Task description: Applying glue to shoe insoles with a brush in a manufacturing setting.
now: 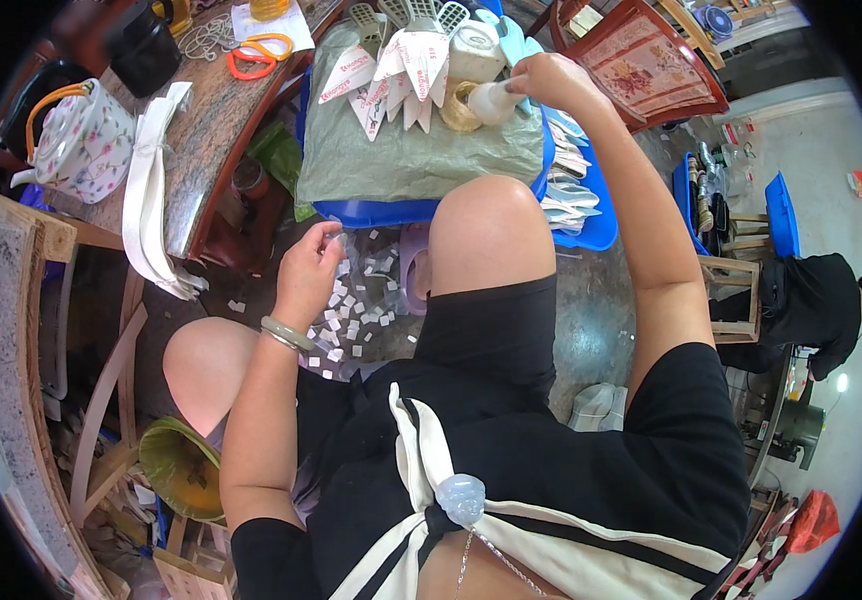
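My right hand (559,82) reaches out to the covered work surface, fingers closed around a small whitish bottle (494,103). Beside the bottle is a tan roll (459,106), and a white square-sided jug (477,50) stands just behind. White pointed pieces with red print (411,62) lie to its left on the grey-green sheet (401,160). Above my left knee, my left hand (309,268) has its fingers curled together. Something small and pale shows at those fingertips, too unclear to name.
On the stone-topped table at left are a floral teapot (86,140), tied white strips (151,190) and orange-handled scissors (259,52). White scraps (351,310) litter the floor. A blue tray (596,205) holds more pieces. At right, a person in black (811,305) bends over.
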`<move>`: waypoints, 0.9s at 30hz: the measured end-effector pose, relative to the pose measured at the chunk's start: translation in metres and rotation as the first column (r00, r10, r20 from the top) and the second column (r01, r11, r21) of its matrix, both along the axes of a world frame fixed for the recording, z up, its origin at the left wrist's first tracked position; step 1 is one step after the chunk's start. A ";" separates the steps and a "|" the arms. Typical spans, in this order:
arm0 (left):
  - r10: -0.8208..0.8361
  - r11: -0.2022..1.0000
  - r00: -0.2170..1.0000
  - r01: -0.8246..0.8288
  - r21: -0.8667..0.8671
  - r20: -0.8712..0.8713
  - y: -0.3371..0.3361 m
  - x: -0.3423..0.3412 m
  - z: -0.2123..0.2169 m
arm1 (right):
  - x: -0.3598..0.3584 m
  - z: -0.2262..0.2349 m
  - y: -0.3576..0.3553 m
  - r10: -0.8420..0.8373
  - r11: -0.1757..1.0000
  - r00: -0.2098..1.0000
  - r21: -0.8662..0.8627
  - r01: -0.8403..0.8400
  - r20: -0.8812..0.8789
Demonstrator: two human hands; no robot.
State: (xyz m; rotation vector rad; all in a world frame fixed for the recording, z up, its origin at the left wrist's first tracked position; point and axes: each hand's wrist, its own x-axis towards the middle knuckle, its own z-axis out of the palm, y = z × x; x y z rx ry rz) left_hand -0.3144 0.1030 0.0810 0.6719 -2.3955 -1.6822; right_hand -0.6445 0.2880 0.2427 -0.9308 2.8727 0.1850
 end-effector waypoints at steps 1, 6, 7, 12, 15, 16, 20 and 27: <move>-0.004 1.000 1.000 0.005 -0.006 0.005 0.000 0.000 0.002 | -0.001 -0.007 -0.002 -0.009 0.999 0.997 -0.053 0.004 -0.081; 0.001 1.000 0.999 0.000 -0.025 0.032 -0.003 0.004 0.005 | -0.005 -0.023 -0.013 0.012 0.999 0.992 -0.033 -0.017 -0.129; 0.000 1.000 0.999 0.001 -0.028 0.035 -0.003 0.004 0.007 | -0.006 -0.025 -0.016 0.044 0.999 0.990 0.015 -0.042 -0.134; -0.008 0.999 1.000 0.008 -0.032 -0.003 -0.003 0.002 0.001 | -0.025 -0.032 -0.027 0.048 0.998 0.996 0.040 -0.045 -0.075; -0.007 0.999 1.000 0.007 -0.041 -0.002 -0.005 0.005 0.003 | -0.032 -0.029 -0.038 0.103 0.990 0.995 0.102 -0.101 -0.014; -0.002 0.999 1.000 0.002 -0.045 0.000 -0.006 0.007 0.004 | -0.033 -0.029 -0.043 0.130 0.983 0.991 0.130 -0.130 0.003; -0.021 0.999 0.999 0.020 -0.028 -0.029 -0.003 0.001 0.006 | -0.078 -0.031 -0.034 0.134 0.988 0.972 0.053 -0.147 0.191; 0.011 0.999 0.999 -0.010 -0.046 0.034 -0.013 0.015 0.006 | -0.094 -0.061 -0.047 0.579 0.811 0.809 0.034 -0.584 0.106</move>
